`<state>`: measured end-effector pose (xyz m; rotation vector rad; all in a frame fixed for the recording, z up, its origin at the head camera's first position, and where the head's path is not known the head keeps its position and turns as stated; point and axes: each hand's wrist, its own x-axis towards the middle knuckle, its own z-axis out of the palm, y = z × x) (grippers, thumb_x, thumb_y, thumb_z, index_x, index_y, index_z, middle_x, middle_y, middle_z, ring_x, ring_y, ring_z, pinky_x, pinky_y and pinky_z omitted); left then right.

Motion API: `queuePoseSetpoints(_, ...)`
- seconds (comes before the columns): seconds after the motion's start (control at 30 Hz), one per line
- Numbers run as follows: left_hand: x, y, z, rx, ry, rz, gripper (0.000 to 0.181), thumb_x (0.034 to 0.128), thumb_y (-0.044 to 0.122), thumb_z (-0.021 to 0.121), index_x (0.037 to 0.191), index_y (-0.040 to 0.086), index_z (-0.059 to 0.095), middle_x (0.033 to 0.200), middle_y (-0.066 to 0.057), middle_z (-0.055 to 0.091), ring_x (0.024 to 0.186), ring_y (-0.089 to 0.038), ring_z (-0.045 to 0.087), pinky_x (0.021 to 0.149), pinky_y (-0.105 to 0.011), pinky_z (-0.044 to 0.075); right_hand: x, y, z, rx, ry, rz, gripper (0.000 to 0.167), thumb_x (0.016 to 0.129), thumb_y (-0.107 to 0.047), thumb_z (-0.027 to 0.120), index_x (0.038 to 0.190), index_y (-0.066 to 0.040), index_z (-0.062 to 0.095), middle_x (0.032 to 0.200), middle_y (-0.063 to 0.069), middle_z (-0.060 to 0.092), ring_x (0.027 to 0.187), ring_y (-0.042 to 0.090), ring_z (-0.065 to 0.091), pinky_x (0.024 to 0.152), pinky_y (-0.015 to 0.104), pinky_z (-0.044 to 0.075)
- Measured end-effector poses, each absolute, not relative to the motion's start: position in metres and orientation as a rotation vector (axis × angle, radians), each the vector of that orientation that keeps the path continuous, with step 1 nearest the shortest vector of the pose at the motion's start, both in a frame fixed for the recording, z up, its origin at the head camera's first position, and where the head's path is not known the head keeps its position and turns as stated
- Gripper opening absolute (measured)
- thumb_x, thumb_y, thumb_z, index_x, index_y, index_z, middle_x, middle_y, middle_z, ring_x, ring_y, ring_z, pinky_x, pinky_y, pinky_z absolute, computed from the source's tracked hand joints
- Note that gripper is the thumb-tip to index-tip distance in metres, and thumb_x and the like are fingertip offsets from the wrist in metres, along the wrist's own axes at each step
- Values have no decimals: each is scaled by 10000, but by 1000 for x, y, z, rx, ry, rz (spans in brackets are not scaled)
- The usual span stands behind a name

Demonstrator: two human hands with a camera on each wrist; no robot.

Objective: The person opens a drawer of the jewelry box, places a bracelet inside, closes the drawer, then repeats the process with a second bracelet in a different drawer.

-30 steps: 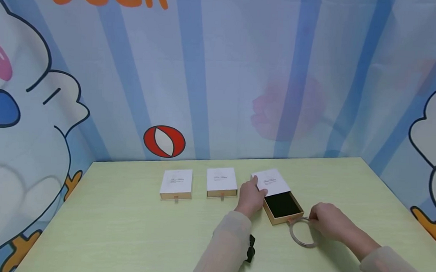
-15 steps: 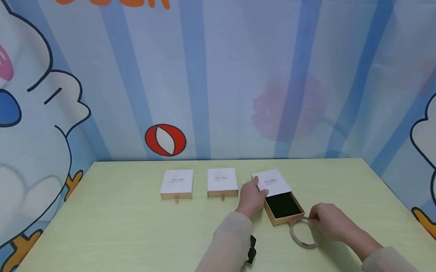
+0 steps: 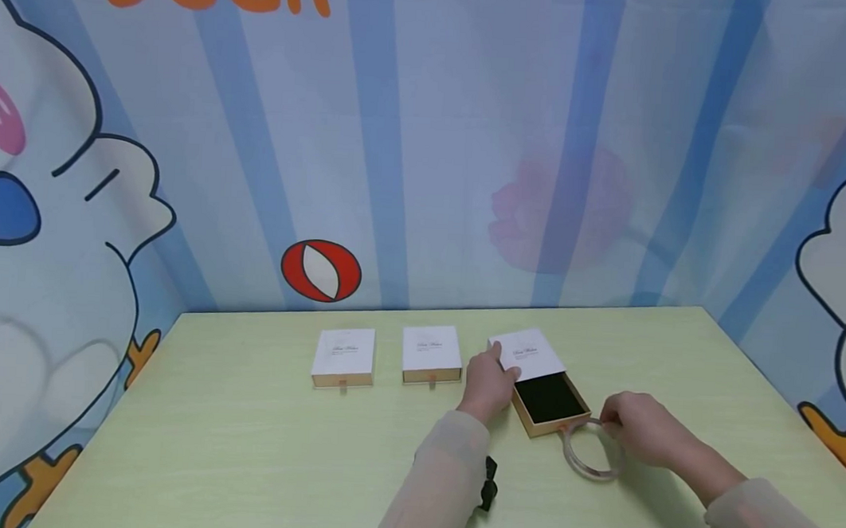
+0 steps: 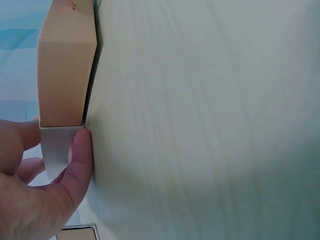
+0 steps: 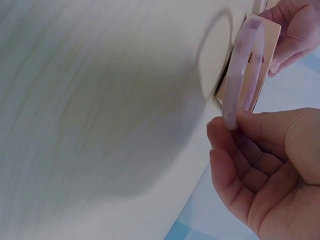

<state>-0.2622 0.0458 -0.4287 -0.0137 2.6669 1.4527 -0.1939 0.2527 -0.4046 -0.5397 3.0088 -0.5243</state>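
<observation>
A pale, translucent bangle (image 5: 234,75) with a faint pink-purple tint is pinched at its rim between the thumb and fingers of my right hand (image 3: 640,428). The bangle hangs tilted over the table, at the front corner of a slide-out gift box. That box's tan drawer (image 3: 550,402) is pulled partway out, showing a dark lining. My left hand (image 3: 487,385) grips the box's white sleeve (image 3: 530,352) by its sides; in the left wrist view the thumb and fingers (image 4: 82,155) hold the sleeve's edge. The drawer's floor shows only the dark lining.
Two closed white gift boxes stand to the left on the pale table (image 3: 255,462): a middle box (image 3: 431,349) and a far left box (image 3: 345,352), each with a small pull tab. A printed cartoon curtain (image 3: 458,138) rises behind the table's back edge.
My right hand and the bangle have shifted very slightly upward in the head view, and the bangle's tilt has changed a little. My left hand and the boxes stay put.
</observation>
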Motion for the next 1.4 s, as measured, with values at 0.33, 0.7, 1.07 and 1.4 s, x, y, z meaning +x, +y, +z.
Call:
queuePoseSetpoints(0.33,-262,47,-429,-16,2667,1448,575,936,192,586,1445,44,362,1506,-114,362,1383,-229,331,1113,-363,330,-193,254,-404,-524,2995,-557,60,854,-27,637,807,-9,670,742,8,635,660,101,533,549,244,449)
queuePoseSetpoints(0.7,-264,47,-429,-23,2669,1448,579,933,192,593,1444,45,363,1507,-112,361,1365,-216,354,1080,-352,365,-193,253,-399,-535,2990,-567,56,849,-6,630,816,-28,669,734,5,627,648,98,520,531,241,432)
queuePoseSetpoints(1.07,-262,47,-427,-29,2655,1461,580,933,187,592,1445,45,359,1509,-125,352,1330,-214,381,1028,-354,389,-195,252,-397,-514,3008,-592,59,864,-10,616,848,-6,673,756,28,639,654,114,541,531,250,440)
queuePoseSetpoints(1.4,-263,47,-429,-35,2652,1458,577,937,191,586,1447,49,358,1507,-123,357,1386,-240,323,1121,-381,318,-198,250,-396,-495,3008,-619,71,870,-6,604,860,6,673,774,46,648,669,131,555,543,268,453)
